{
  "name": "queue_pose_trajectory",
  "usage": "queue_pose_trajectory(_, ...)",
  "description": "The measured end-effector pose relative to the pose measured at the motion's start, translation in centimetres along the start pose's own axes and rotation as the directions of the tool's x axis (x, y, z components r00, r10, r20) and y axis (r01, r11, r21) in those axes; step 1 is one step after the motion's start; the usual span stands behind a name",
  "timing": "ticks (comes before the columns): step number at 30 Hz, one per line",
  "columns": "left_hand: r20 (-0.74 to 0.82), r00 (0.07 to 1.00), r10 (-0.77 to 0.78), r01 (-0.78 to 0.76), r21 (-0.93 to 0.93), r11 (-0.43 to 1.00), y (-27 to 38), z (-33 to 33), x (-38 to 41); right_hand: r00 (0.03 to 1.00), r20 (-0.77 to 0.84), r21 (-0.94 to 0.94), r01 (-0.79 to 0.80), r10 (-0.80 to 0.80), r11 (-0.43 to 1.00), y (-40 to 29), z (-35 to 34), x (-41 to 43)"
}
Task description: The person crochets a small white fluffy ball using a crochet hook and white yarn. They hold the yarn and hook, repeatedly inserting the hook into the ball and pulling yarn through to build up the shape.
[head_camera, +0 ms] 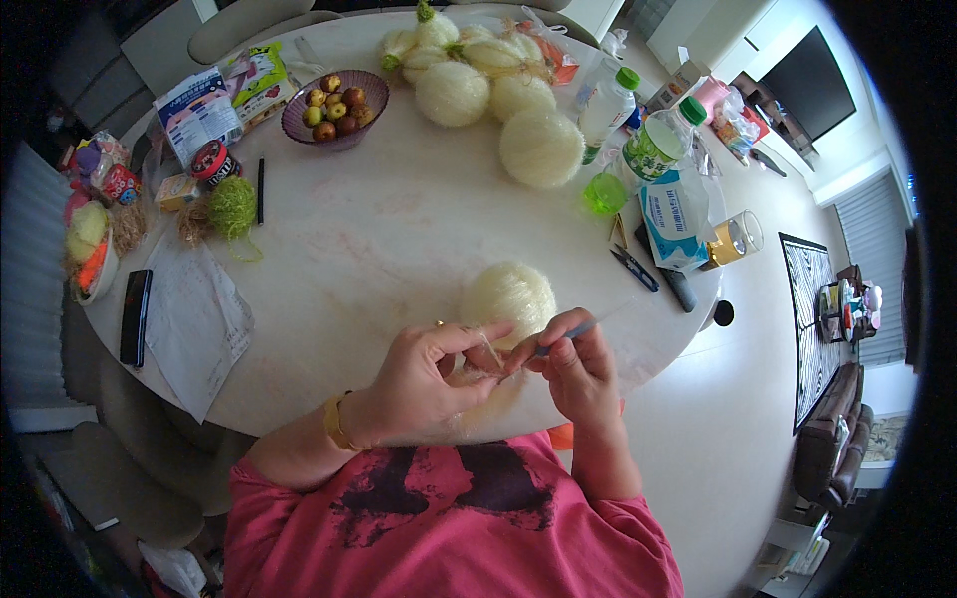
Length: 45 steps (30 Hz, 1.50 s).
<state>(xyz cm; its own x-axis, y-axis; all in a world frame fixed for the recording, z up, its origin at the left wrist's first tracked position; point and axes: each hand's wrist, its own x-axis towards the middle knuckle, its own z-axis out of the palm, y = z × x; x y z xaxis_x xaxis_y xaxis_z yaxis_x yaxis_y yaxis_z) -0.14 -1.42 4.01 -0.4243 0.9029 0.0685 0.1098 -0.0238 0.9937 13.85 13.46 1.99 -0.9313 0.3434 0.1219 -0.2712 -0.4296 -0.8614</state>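
Observation:
My right hand (pixel 582 370) grips a crochet hook (pixel 574 332) by its blue-grey handle, with its tip end turned towards my left hand. My left hand (pixel 422 374) pinches a small piece of pale yarn work, mostly hidden by the fingers. A cream strand of yarn (pixel 490 348) runs over the left fingers. Right behind both hands sits a fuzzy cream ball of yarn (pixel 512 295) on the white table (pixel 359 269). The two hands meet close together near the table's front edge.
Thread snips (pixel 635 269) lie right, beside a tissue pack (pixel 668 224), a glass (pixel 736 238) and plastic bottles (pixel 658 146). Cream yarn balls (pixel 542 149) stand at the back, near a fruit bowl (pixel 366 131). Green yarn (pixel 232 205), paper (pixel 191 321) and a smartphone (pixel 136 318) lie left.

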Motion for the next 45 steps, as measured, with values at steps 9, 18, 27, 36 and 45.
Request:
queue_pose_trajectory(9, 0.047, 0.994, -0.098, 0.103, -0.122, 0.987, -0.3, 0.0, 0.0, 0.98, 0.076, -0.599, 0.194, -0.185, 0.777, -1.0, 0.0, 0.4)
queue_pose_trajectory(18, 0.105, 0.976, -0.191, 0.211, -0.228, 0.951, -0.2, -0.1, 0.1, 0.953, 0.003, -0.545, 0.256, -0.303, 0.799, -0.2, 0.8, 0.5)
queue_pose_trajectory(27, 0.123, 0.971, -0.204, 0.228, -0.232, 0.945, -0.3, -0.1, 0.4, 0.935, 0.124, -0.627, 0.334, -0.333, 0.704, -0.7, 0.3, 0.0)
queue_pose_trajectory(36, -0.001, 0.984, -0.179, 0.175, -0.214, 0.961, -1.5, 0.3, 0.3, 0.746, 0.58, -0.814, 0.548, -0.327, -0.194, -1.6, 2.1, -0.4)
queue_pose_trajectory(45, 0.37, 0.906, -0.208, 0.42, -0.715, 0.559, -2.7, 0.3, 0.6, 0.556, 0.65, -0.712, 0.683, -0.517, -0.162, 0.3, 0.6, 0.4)
